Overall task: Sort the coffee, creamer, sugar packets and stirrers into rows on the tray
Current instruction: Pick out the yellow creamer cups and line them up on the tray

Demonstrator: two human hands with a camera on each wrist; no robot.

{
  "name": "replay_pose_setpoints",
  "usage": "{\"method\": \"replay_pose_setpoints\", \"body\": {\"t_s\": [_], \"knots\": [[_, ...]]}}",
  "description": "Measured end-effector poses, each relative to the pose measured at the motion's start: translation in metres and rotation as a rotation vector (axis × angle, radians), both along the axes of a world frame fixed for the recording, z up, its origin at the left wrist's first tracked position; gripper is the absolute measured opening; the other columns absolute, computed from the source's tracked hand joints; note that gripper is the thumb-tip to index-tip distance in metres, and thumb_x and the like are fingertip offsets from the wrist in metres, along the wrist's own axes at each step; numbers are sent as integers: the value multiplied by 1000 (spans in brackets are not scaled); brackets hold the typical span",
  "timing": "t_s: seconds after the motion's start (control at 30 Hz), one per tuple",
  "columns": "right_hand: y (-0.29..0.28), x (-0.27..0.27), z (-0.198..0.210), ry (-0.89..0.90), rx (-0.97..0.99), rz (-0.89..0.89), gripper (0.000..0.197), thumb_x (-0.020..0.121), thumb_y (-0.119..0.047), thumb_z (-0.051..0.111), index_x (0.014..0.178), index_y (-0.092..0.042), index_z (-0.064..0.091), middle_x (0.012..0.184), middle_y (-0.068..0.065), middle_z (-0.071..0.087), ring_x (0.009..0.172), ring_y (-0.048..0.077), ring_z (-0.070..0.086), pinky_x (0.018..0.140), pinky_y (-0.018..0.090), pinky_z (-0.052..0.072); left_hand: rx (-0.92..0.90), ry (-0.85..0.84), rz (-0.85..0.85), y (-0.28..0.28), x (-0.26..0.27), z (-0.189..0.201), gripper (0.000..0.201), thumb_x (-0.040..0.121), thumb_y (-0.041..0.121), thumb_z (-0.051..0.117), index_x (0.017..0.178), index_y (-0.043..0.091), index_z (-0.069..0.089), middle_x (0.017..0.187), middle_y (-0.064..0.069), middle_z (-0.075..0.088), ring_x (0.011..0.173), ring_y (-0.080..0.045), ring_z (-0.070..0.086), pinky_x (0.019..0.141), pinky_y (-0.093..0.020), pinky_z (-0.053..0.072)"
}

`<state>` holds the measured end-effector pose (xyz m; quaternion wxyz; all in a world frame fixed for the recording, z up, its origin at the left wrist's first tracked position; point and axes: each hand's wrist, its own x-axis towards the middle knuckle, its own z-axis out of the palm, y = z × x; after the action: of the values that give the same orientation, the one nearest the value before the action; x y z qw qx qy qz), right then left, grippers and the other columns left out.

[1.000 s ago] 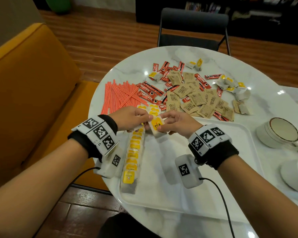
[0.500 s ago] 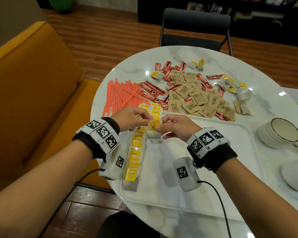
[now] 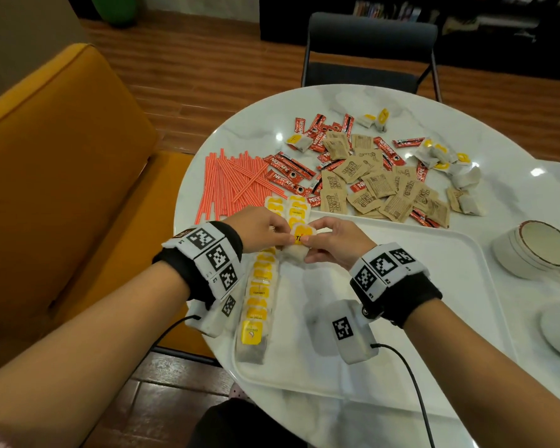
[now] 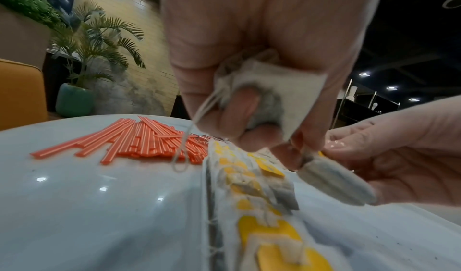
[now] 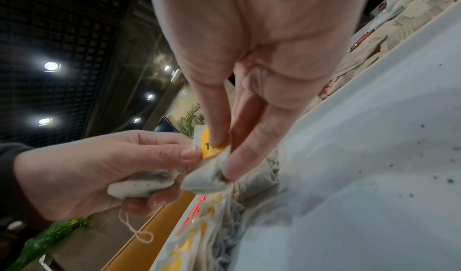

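Note:
Both hands meet over the far left corner of the white tray (image 3: 434, 318). My right hand (image 3: 311, 242) pinches a tea bag (image 3: 295, 254) by its yellow tag (image 5: 212, 150), thumb on top and fingers beneath. My left hand (image 3: 280, 234) touches the same tag with its fingertips and keeps a second tea bag (image 4: 269, 89) curled in its palm, its string loop (image 5: 143, 235) hanging down. A row of tea bags (image 3: 257, 295) lies along the tray's left side. Orange stirrers (image 3: 233, 182), red coffee sticks (image 3: 288, 173) and brown sugar packets (image 3: 385, 189) lie loose on the table beyond the tray.
More tea bags (image 3: 440, 156) are scattered at the far right of the pile. White cups (image 3: 537, 250) stand right of the tray. An orange sofa (image 3: 62, 156) is on the left and a dark chair (image 3: 369, 50) behind the round marble table (image 3: 514, 150).
Both hands have stayed together at the tray's far left corner. The tea bag between them has turned a little, and fingers now cover part of its yellow tag.

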<state>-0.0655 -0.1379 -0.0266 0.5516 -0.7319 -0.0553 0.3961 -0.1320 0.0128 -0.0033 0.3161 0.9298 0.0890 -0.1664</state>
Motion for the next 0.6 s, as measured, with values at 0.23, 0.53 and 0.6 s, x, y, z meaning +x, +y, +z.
{"method": "replay_pose_setpoints", "body": {"t_s": [0.23, 0.53, 0.6], "knots": [[5, 4, -6, -174, -170, 133, 16, 85, -6, 63, 75, -15, 55, 71, 9, 62, 61, 20, 62, 84, 37, 55, 74, 124, -55, 0, 6, -4, 25, 92, 37, 53, 86, 18, 68, 73, 8, 59, 61, -3, 47, 57, -14, 36], [19, 15, -10, -351, -314, 141, 16, 81, -13, 69, 72, -13, 56, 70, 12, 66, 53, 15, 61, 70, 29, 55, 163, 49, 28, 3, 15, -3, 24, 84, 42, 63, 75, 20, 59, 71, 11, 51, 79, -10, 49, 59, -22, 36], [19, 17, -11, -373, -318, 113, 21, 80, -13, 70, 68, -15, 53, 60, 5, 59, 38, 3, 54, 55, 16, 50, 213, 59, 17, 0, 16, -3, 24, 83, 43, 63, 74, 22, 56, 71, 9, 49, 78, -12, 49, 56, -22, 36]]}}
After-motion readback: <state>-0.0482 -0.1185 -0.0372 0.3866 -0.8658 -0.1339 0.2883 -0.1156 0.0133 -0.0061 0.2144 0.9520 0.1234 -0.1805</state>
